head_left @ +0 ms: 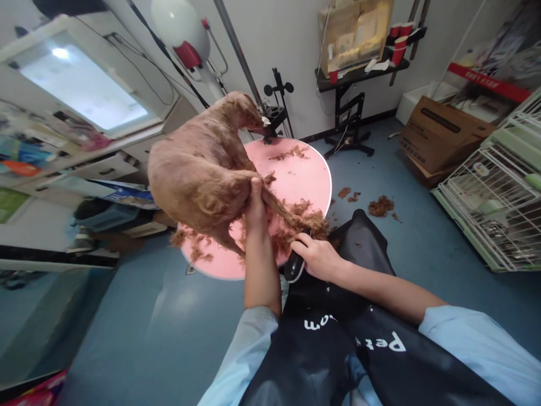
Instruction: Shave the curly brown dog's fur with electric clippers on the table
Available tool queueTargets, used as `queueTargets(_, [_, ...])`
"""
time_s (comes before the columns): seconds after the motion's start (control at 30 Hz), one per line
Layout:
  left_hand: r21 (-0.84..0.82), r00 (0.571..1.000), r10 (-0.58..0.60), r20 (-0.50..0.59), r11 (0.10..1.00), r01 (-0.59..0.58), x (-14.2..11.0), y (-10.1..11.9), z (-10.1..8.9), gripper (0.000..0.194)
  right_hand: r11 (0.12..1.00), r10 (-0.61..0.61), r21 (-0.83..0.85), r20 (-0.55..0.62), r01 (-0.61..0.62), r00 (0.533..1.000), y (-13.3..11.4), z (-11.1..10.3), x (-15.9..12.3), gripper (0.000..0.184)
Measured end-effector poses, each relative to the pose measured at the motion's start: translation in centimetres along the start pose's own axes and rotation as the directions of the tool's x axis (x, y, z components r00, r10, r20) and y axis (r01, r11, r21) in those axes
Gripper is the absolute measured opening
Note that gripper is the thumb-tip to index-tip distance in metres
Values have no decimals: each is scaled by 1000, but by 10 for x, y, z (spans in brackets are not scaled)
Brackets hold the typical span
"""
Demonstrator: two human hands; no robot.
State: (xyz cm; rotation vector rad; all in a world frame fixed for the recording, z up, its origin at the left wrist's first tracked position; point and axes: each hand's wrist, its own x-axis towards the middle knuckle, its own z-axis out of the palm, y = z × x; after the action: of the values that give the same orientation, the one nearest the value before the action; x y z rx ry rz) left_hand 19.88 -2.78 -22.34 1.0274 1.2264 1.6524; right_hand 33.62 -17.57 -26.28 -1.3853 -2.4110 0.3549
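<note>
A closely shorn brown dog stands on a round pink grooming table, its head toward the far side. My left hand is closed around the upper part of one leg, thumb on top, with its other fingers hidden behind the limb. Black hair clippers are in my right hand, their front end against the fluffy lower part of that leg. Cut brown fur lies in tufts around the leg and along the table's near edge.
Fur clumps lie on the blue floor to the right. A white wire cage and a cardboard box stand at right. Behind are a small black table and a white dryer. A counter with drawers runs along the left.
</note>
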Motion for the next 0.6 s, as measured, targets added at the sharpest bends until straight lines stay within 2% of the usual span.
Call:
queueTargets(0.07, [-59,998,38,-59,997,-41,0,3,0,51,996,-70,57,-37,72,997,7,4,-6,40])
queueTargets(0.1, [-76,997,52,-52,996,-56,0,5,0,50,986,-123,100,-93,132,988,11,5,-7,35])
queueTargets(0.17, [-99,996,80,-39,992,-83,-2,8,0,50,949,-204,188,-252,255,946,20,5,-6,27])
queueTargets(0.23, [-114,996,82,-33,990,-85,-4,11,0,51,913,-213,255,-369,319,905,30,4,-2,25])
queueTargets(0.4, [-116,996,46,-74,992,-54,0,10,0,44,857,-85,442,-386,265,918,52,2,-5,25])
queueTargets(0.53, [-165,998,42,-42,985,-49,2,5,1,39,659,118,684,-505,313,855,61,-19,-2,28])
queueTargets(0.6, [-170,999,42,-15,984,-44,2,2,1,39,595,104,737,-467,321,878,66,-26,8,28])
